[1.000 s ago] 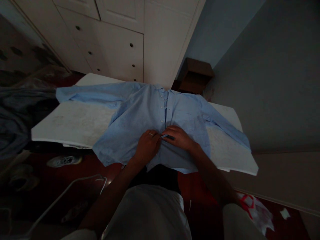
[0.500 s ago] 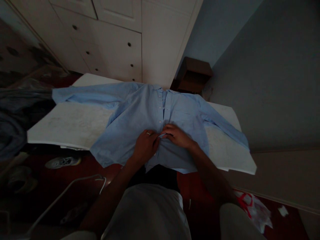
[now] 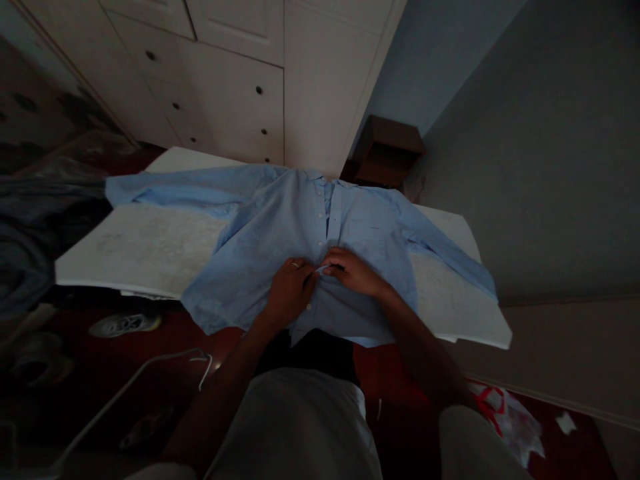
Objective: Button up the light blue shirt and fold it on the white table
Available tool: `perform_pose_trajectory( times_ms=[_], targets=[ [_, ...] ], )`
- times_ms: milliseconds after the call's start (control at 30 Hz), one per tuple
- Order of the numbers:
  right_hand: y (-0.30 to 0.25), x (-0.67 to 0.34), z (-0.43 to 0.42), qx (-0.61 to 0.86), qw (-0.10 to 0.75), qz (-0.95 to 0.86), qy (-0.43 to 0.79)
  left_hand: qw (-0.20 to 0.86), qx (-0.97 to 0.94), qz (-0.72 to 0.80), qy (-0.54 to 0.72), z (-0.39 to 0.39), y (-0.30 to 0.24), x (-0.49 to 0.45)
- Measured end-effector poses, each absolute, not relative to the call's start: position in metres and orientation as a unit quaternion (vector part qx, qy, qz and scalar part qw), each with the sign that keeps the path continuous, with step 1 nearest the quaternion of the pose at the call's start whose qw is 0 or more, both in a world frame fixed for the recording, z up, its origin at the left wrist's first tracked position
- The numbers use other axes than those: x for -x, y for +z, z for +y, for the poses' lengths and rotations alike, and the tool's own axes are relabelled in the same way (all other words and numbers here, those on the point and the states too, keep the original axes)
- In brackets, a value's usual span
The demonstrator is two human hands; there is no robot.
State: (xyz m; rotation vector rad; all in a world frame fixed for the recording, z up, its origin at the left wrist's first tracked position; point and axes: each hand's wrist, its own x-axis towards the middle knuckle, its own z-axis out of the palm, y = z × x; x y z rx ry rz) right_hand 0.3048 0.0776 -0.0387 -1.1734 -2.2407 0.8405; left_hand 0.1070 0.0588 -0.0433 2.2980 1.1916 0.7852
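A light blue shirt (image 3: 260, 227) lies front up on a white surface (image 3: 145, 247), with its sleeves spread to either side of my hands, the collar beyond them and the hem hanging off the near edge under my wrists. My left hand (image 3: 290, 287) and right hand (image 3: 353, 272) meet on its button strip, each pinched narrow on the cloth. It looks thin, soft and light and likely to slide, so the firmer button edge seems the best hold
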Motion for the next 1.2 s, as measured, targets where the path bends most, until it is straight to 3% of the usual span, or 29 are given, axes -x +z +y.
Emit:
perform_pose_trajectory(
  times_ms=[267,533,1200],
  targets=[
    [-0.043,-0.301,0.073,0.440,0.233,-0.828,0.257,0.198,-0.836,0.422,0.291,0.058,-0.045,-0.106],
    [-0.045,-0.301,0.065,0.427,0.252,-0.843,0.208,0.085,-0.859,0.401,0.306,0.045,-0.052,-0.106],
    [-0.049,-0.304,0.067,0.401,0.268,-0.853,0.201,0.139,-0.836,0.443,0.293,0.044,-0.045,-0.108]
  ],
)
